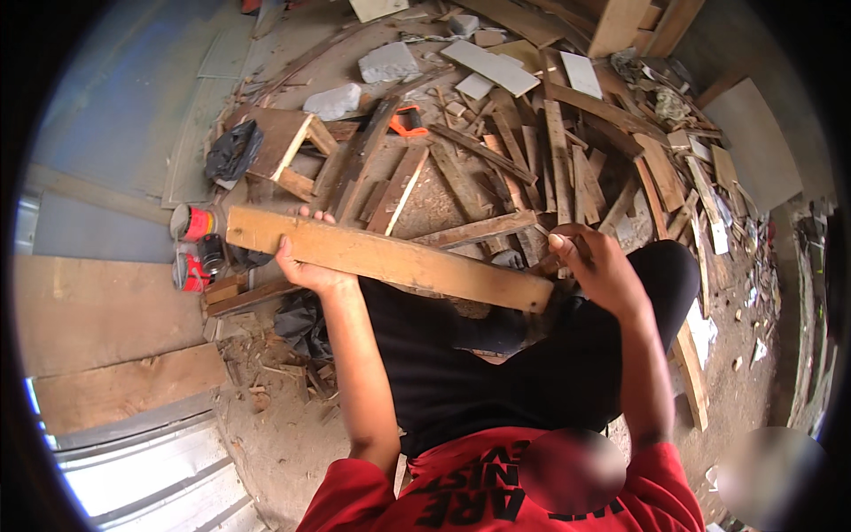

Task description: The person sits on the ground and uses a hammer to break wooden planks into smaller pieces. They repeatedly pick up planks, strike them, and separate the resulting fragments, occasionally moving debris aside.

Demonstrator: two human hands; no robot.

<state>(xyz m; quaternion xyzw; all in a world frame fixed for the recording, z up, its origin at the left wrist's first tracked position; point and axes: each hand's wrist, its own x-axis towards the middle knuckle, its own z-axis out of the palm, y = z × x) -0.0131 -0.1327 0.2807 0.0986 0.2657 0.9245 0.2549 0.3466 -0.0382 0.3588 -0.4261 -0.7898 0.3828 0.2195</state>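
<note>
A long, flat wooden plank point(390, 257) lies slantwise across my lap, its left end higher in the view. My left hand point(312, 266) grips it near that end, thumb on the near face and fingertips showing over the far edge. Just beyond the plank's right end, my right hand point(598, 266) is closed, thumb and forefinger pressed together. Whatever it may hold is hidden among the dark and brown shapes beneath it. My bent legs in black trousers point(505, 390) are under the plank.
Loose wooden strips point(554, 160) lie heaped ahead and to the right. An orange-handled saw point(408, 121) rests among them. Red-labelled cans point(192, 222) stand at left beside a black plastic bag point(234, 151). Pale stone blocks point(388, 63) and white boards point(490, 67) lie farther off.
</note>
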